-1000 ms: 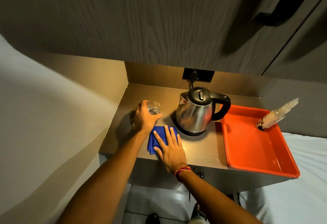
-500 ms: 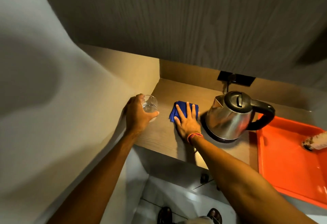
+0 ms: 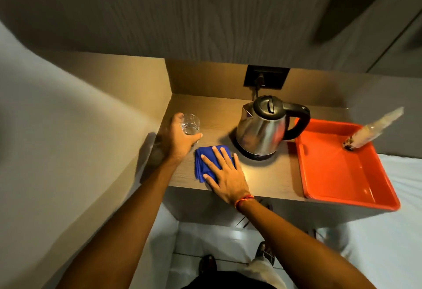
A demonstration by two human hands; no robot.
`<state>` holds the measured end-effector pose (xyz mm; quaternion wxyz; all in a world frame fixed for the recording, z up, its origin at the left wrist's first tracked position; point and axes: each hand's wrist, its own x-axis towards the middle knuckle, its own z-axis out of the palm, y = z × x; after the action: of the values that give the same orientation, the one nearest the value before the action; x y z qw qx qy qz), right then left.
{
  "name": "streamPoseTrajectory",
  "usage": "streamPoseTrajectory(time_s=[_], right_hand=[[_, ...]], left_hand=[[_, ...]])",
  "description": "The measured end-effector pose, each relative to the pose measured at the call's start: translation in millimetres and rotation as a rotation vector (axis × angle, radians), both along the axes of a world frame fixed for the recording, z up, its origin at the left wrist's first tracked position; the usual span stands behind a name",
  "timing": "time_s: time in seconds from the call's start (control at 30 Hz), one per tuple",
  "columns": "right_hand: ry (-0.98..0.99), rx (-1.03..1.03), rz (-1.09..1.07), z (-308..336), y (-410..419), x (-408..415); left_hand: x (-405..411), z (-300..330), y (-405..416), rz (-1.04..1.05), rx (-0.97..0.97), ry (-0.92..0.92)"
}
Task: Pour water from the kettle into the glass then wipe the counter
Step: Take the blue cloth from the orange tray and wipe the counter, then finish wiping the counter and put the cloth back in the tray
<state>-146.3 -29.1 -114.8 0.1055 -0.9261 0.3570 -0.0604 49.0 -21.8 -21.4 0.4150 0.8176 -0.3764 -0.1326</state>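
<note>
A clear drinking glass, partly filled with water, is gripped from the left by the left hand, fingers and thumb wrapped around its wall, at the left end of the wooden counter; whether its base rests on the surface cannot be told. The right hand is laid flat, fingers spread and extended, on a folded blue cloth — nothing is enclosed by it, the cloth being pressed against the counter near the front edge. A red-orange thread band is seen at the right wrist. The stainless-steel electric kettle stands upright on its black base just right of the cloth, lid closed, black handle turned to the right, its cord running up to a black wall socket. Just beside the handle an orange plastic tray lies at the counter's right end; a clear bottle leans tilted in its far corner — blurred. No brand, label or writing can be read on any item.
</note>
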Motion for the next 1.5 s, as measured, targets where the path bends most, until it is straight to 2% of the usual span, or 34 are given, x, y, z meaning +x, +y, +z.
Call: streamPoseTrajectory(time_s=[0.1,0.3,0.43,0.53,0.6,0.7,0.87,0.93,1.03,1.1,1.2,1.27,1.37,1.43,1.5], right_hand=[[-0.009,-0.018,-0.103,-5,5,-36],[-0.03,0.035,-0.137,6,12,-54],[-0.271,0.157,-0.272,22,11,-48],[-0.425,0.127,-0.541,29,6,-46],[-0.489,0.221,-0.73,31,0,-44],[-0.503,0.394,-0.829,35,-8,-42],[-0.551,0.652,-0.904,44,-22,-43],[-0.577,0.732,-0.907,49,-23,-46],[-0.772,0.747,-0.932,68,-21,-69],[-0.902,0.68,-0.922,82,-26,-92],[-1.026,0.558,-0.96,103,-42,-143],[-1.023,0.497,-1.025,113,-56,-180],[-0.907,0.419,-1.142,117,-73,-227],[-0.743,0.389,-1.22,114,-75,-247],[-0.52,0.41,-1.196,107,-73,-255]], left_hand=[[-20,-11,-12,-0.042,0.036,0.03],[-47,-24,-29,-0.124,0.08,0.062],[-51,-23,-32,-0.126,0.09,0.072],[-55,-18,-28,-0.12,0.12,0.116],[-63,-20,-20,-0.021,0.165,0.137],[-84,-30,2,0.15,0.363,0.09],[-126,-40,16,-0.018,0.518,-0.005],[-133,-35,13,-0.029,0.5,0.076],[-145,-31,2,-0.047,0.341,0.388],[-162,-25,-5,-0.119,0.198,0.534],[-205,-12,-17,-0.255,0.071,0.605],[-236,-2,-27,-0.341,0.038,0.618],[-279,12,-47,-0.476,0.083,0.565],[-302,18,-56,-0.559,0.178,0.427],[-314,19,-60,-0.652,0.296,0.217]])
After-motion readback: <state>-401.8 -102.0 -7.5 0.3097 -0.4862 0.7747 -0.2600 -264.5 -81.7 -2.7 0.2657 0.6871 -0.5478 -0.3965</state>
